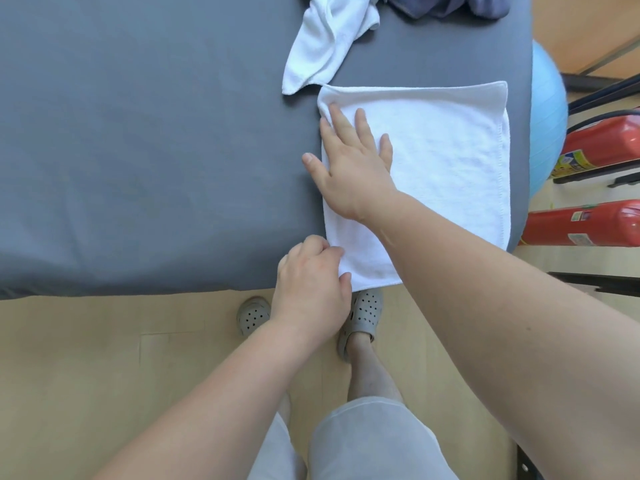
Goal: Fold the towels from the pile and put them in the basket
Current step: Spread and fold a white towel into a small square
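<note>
You have no legible text anywhere in view. Upper fire extinguisher (609, 136): yellow label (571, 161) with coloured print, too blurred to read. Lower fire extinguisher (554, 228): two small stickers (581, 216), characters too small to make out.

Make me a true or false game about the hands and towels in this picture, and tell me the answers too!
1. The right hand lies flat on the spread white towel. True.
2. The left hand holds nothing. False: it pinches that towel's near corner.
3. A crumpled white towel lies farther back on the grey surface. True.
4. The fire extinguishers are green. False: they are red.
</note>
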`<state>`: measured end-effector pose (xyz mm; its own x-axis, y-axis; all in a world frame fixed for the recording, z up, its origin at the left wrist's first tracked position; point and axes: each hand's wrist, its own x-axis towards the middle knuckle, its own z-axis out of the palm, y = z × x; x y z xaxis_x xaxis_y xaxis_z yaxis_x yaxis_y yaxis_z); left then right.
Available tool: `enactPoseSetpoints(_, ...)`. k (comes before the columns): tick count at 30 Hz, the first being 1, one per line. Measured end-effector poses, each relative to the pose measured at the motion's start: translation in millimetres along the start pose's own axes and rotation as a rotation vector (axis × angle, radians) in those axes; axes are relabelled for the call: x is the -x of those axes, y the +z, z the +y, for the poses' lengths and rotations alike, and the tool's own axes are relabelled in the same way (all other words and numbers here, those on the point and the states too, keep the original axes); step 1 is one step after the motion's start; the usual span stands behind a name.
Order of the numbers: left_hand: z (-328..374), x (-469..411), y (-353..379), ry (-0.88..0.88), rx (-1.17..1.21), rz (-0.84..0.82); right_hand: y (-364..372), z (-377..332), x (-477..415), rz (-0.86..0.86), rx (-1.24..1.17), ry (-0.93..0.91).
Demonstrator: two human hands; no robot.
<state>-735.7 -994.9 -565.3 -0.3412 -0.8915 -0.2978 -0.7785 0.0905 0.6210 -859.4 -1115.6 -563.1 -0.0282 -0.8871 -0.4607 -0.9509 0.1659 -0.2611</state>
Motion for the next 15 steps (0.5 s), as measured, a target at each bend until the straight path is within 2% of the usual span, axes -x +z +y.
enactPoseSetpoints(6,-39.0,8.0,-38.5,-0.073,-0.007,0.063,2.2,-37.3,-6.2,0.041,-0.149,-0.061)
enactPoseSetpoints(15,-134.2,16.2,-118.6,-0.41,-0.21,0.257,14.0,-144.1,-27.6,-0.042,-0.297,-0.368)
